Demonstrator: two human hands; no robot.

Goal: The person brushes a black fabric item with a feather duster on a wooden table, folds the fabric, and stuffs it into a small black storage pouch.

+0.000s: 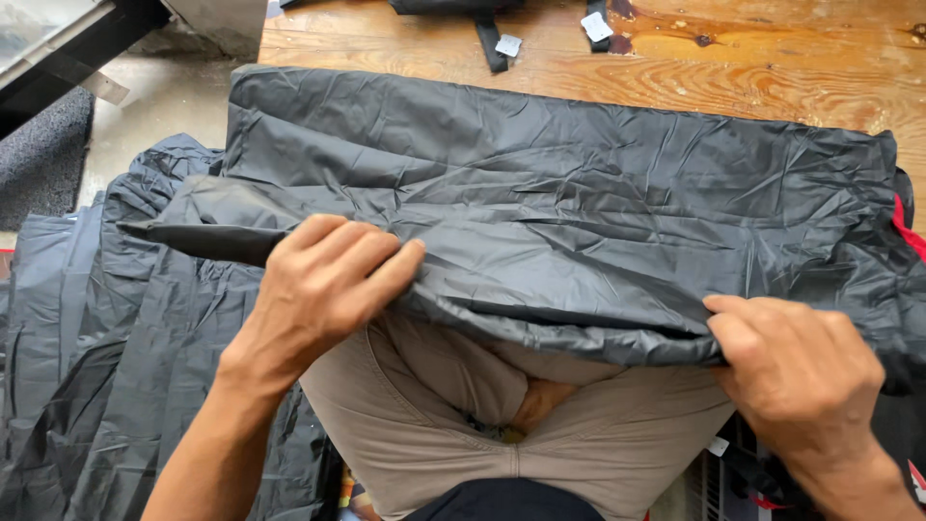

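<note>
Far left, a dark grey mat (pixel 43 154) is seen on the pale floor (pixel 159 101), under a slanting metal-framed panel (pixel 58 34). Nearer, a heap of crumpled black sheeting (pixel 106 338) is spread over the floor on the left, reaching down to the near edge of the view.

Next comes the left hand (pixel 323 285). It is closed on the near edge of the black fabric cover (pixel 559 193), with the fingers curled over the top of the fold and the thumb tucked out of sight beneath. The forearm is angled up from the near left.

The cover itself is laid across the wooden surface (pixel 752 68), folded into a long wrinkled band that runs from left to right. Its left end is drawn out into a flap that overhangs the surface's edge above the floor sheeting. Its near edge is lifted off the person's lap, where khaki trousers (pixel 502 425) are seen below it.

At the far edge of the surface, two black straps with small white tags (pixel 508 44) are lying, well apart from the cover's far edge.

Over on the right, the right hand (pixel 796 371) is clamped on the same near edge, with the fabric pinched between the thumb and bent fingers. Just beyond it, at the cover's right end, a strip of red trim (pixel 907 232) is glimpsed. Near the right wrist, dark objects are partly hidden and cannot be made out.
</note>
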